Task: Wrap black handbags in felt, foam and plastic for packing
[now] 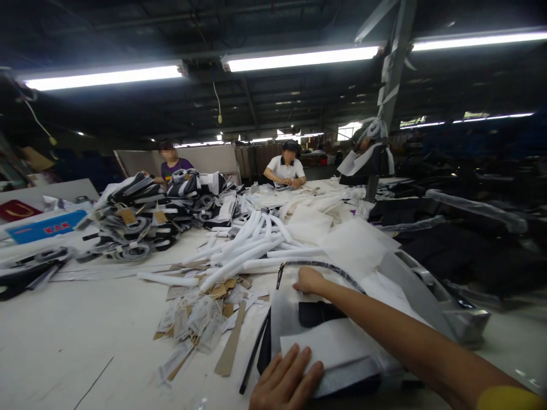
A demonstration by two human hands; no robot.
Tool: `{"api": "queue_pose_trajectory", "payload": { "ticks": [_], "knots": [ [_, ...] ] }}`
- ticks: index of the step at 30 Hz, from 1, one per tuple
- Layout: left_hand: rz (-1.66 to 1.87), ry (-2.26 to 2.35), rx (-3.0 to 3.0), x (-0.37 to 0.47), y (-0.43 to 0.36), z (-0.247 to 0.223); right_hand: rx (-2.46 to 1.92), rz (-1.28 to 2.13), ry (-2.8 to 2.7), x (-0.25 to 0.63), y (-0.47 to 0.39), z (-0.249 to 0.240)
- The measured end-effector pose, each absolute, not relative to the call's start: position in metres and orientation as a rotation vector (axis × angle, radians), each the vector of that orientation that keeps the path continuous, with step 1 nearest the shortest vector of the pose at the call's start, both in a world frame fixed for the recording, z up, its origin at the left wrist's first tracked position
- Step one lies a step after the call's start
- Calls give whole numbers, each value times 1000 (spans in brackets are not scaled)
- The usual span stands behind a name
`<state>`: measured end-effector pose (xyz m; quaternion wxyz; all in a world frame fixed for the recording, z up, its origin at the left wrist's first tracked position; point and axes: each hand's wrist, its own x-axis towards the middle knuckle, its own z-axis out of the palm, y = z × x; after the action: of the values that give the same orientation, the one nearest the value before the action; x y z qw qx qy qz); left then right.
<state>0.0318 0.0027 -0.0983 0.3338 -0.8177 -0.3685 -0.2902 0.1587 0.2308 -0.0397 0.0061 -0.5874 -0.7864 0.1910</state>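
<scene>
While the right hand [309, 280] is curling near the dark strap [347, 275], contents unclear, the left hand [285, 380], open and flattish, is pressing the white sheet [335, 341], probably limiting slip.

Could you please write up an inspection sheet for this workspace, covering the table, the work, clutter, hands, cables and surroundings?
Surface: white table, bare at near left; one thin dark line, thread or mark unclear.
Job's things: dark item with white sheets over it; thin dark strap arching behind.
Clutter: white tubes heaped beyond loose tags; brownish strip; blue box at far left.
Hands: left hand spread on the sheets; right hand curled near the strap, grip unclear.
Cables: two cords hanging overhead; nothing seen on the table.
Surroundings: lit tubes overhead; people working across the table.
</scene>
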Motion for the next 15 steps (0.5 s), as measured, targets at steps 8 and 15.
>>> {"api": "queue_pose_trajectory", "payload": {
  "ticks": [8, 15],
  "knots": [
    [-977, -1130, -2093, 42, 3, -108, -1469, 1288, -1987, 172, 213, -26],
    [-1023, -1130, -2043, 48, 6, -110, -1004, 1362, -1856, 167, 189, 1]
  ]
}}
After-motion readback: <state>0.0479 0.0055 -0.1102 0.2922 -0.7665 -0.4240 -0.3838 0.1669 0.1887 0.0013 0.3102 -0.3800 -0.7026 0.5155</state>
